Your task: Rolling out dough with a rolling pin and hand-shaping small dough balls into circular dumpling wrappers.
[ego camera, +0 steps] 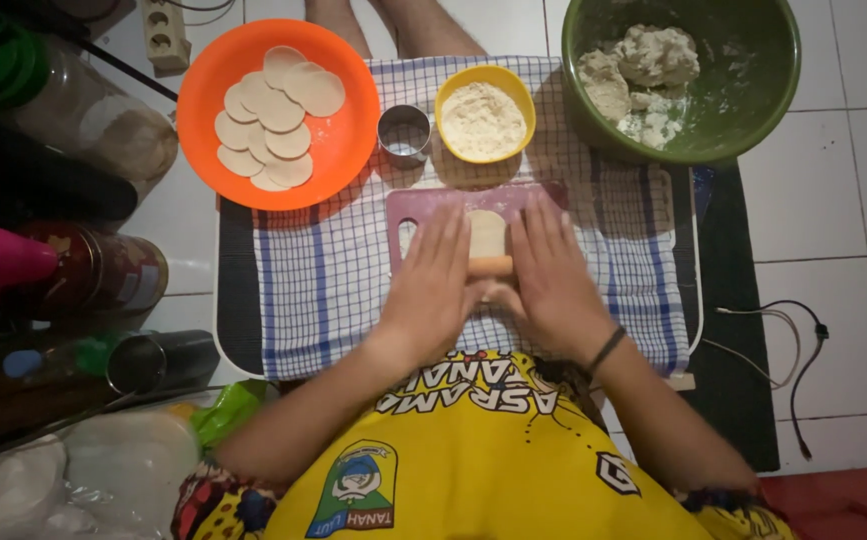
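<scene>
A rolling pin point(490, 265) lies on the dough piece point(486, 232) on the board point(423, 205), with a plate point(353, 120) of rounds point(275, 115) behind-left.

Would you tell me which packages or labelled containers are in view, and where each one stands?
Labelled can: left edge, lying on its side, cylindrical, red and brown label.
Clear bags: bottom left, translucent white plastic, crumpled.
Plastic jar: upper left, clear, tilted, pale contents.
No signs or screens.

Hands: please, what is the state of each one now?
Left hand: open, flat, palm pressing on the rolling pin.
Right hand: open, flat, pressing on the same pin over the dough.
</scene>
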